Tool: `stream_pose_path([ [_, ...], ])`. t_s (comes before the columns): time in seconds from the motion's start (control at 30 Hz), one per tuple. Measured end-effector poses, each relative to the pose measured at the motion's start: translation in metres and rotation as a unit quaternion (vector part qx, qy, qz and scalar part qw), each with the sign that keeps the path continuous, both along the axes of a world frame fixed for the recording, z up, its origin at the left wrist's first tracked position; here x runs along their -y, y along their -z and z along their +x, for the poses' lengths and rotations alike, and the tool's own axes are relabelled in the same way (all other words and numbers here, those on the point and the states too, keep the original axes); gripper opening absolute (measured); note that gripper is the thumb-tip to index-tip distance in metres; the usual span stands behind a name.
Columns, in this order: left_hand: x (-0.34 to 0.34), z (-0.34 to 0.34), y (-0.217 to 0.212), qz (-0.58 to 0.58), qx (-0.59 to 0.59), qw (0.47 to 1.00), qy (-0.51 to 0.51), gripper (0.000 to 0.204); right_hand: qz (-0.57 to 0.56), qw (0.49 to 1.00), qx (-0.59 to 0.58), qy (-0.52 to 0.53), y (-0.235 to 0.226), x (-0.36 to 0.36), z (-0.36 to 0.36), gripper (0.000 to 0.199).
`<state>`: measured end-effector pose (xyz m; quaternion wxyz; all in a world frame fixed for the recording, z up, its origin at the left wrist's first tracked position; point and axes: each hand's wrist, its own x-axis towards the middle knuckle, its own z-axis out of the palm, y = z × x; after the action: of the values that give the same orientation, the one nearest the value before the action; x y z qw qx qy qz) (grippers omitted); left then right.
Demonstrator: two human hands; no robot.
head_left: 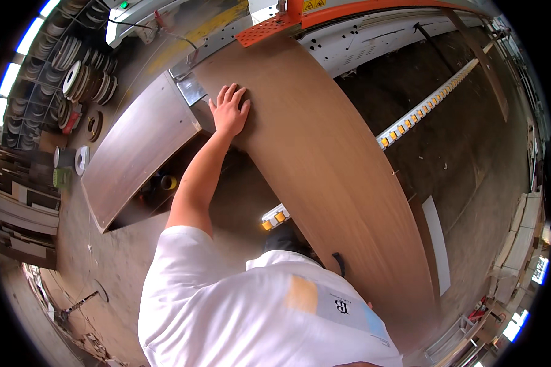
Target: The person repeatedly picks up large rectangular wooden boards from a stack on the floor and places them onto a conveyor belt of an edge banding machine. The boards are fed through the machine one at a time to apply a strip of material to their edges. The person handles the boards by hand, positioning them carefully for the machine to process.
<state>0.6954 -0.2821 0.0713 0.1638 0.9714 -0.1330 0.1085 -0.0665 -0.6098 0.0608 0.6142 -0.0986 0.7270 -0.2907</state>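
Brown board (pixel 324 159) under left hand (pixel 229 112), fingers spread flat, workshop floor (pixel 122 257) below

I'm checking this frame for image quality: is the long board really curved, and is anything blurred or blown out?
Head view: the long brown panel bows only from fisheye distortion, as does the roller rail; the left hand flat on it is sharp; the white shirt at the lower edge is slightly soft; the windows at the left rim are blown out.
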Motion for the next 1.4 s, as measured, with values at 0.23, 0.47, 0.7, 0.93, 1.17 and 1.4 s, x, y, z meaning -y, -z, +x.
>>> stream_pose_path([
  [0.23,0.042,0.022,0.004,-0.027,0.019,0.999,0.001,0.044,-0.048,0.994,-0.041,-0.091,0.016,0.017,0.004,0.058],
  [0.47,0.099,0.048,0.013,-0.045,0.030,0.999,0.002,0.043,0.031,0.996,0.073,0.031,0.002,0.072,0.056,0.049],
  [0.7,0.160,0.078,0.020,-0.049,0.043,0.998,-0.001,0.042,-0.005,0.993,0.055,0.101,-0.028,0.109,0.138,0.043],
  [0.93,0.210,0.132,0.064,0.046,0.063,0.997,0.015,0.047,-0.075,0.992,0.099,-0.004,-0.030,0.130,0.160,0.069],
  [1.17,0.256,0.075,0.032,-0.090,-0.010,0.987,0.136,0.045,-0.077,0.953,-0.016,-0.292,0.001,0.031,0.088,0.044],
  [1.4,0.245,-0.227,-0.005,-0.431,-0.408,0.736,0.325,0.023,0.062,0.699,-0.242,-0.671,0.053,-0.149,-0.032,0.040],
])
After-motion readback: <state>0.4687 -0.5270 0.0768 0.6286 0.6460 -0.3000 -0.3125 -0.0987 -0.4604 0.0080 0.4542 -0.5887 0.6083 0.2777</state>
